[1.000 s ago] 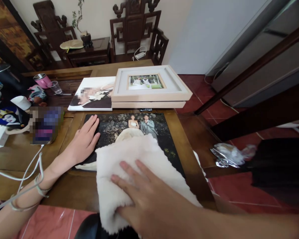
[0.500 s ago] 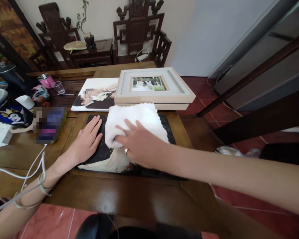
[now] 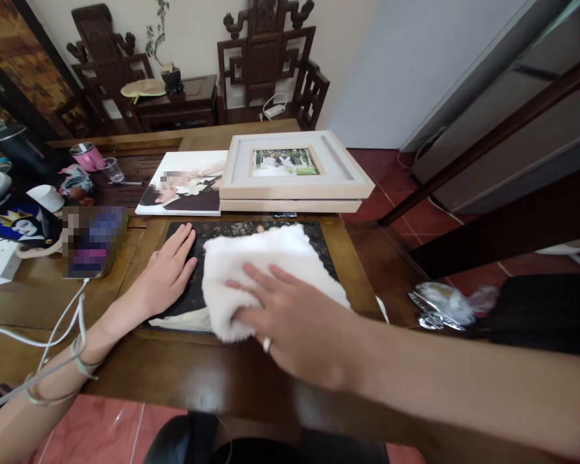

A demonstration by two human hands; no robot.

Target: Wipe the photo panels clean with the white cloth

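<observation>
Right hand point(image 3: 290, 322): palm down on white fluffy cloth point(image 3: 265, 270), forearm reaching in from the right edge of the view, wrist straight; fingers point(image 3: 251, 280) spread and flat, pressing the cloth rather than clenching it; ring on one finger.
Left hand point(image 3: 167, 274): flat on the left edge of the dark photo print point(image 3: 193, 293), forearm angled in from the near left corner; fingers together, extended, open, gripping nothing.
White fluffy cloth: bunched over the middle of the print, covering most of it.
Dark photo print: lying flat near the front edge of the counter point(image 3: 212, 374), right of centre.
Framed pictures point(image 3: 294, 171): stacked toward the far edge, just behind the print.
Unframed print point(image 3: 183, 183): touching the stack's left side.
White cable point(image 3: 53, 335): trailing over the left wrist near the front left corner.
</observation>
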